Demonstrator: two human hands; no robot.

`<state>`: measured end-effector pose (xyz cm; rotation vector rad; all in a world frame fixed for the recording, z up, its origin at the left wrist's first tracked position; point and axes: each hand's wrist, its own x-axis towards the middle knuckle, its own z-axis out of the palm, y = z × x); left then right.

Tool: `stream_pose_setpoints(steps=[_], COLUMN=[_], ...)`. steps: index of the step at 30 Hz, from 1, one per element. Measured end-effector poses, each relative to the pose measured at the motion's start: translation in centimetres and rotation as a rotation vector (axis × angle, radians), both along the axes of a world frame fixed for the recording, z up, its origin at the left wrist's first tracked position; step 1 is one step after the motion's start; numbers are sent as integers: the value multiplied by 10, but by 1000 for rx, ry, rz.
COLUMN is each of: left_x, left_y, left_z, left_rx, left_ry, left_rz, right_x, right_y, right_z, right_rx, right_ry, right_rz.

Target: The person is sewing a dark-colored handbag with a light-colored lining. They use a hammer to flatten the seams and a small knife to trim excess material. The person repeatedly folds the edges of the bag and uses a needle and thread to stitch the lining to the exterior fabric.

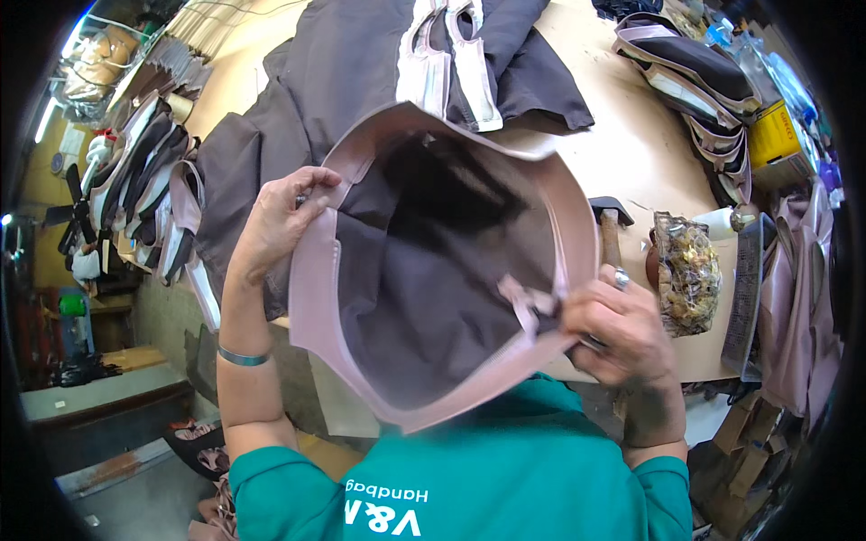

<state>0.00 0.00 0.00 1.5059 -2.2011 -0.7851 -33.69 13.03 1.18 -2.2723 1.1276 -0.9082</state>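
A handbag piece, dark lining with a pale pink band round its mouth, is spread between my hands with the mouth facing up. My left hand pinches the pink band at its left side, thumb and fingers closed on it. At the right side, my right hand is closed on the same band and slightly blurred. Beside its fingers a small pink strip hangs inside the mouth. Something small and dark shows under the right fingers, too unclear to name.
Dark fabric pieces lie across the pale table. A hammer and a clear bag of small bits are at the right. Stacked bag parts and a yellow can stand far right; more parts hang left.
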Motion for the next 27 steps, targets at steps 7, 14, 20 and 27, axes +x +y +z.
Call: stream_pose_setpoints(steps=[7, 14, 20, 27], left_x=[36, 45, 2, -106], left_y=[-19, -6, 26, 87], left_z=[-33, -31, -48, -12], left_rx=[143, 669, -167, -523], left_ry=[-59, 491, -498, -101], left_rz=[113, 26, -97, -606], right_x=[-59, -63, -45, -1], right_y=[-7, -18, -7, 11], right_z=[-21, -59, -29, 18], right_rx=[90, 466, 457, 180], right_ry=[-202, -914, -464, -711], right_rz=[-142, -553, -360, -104])
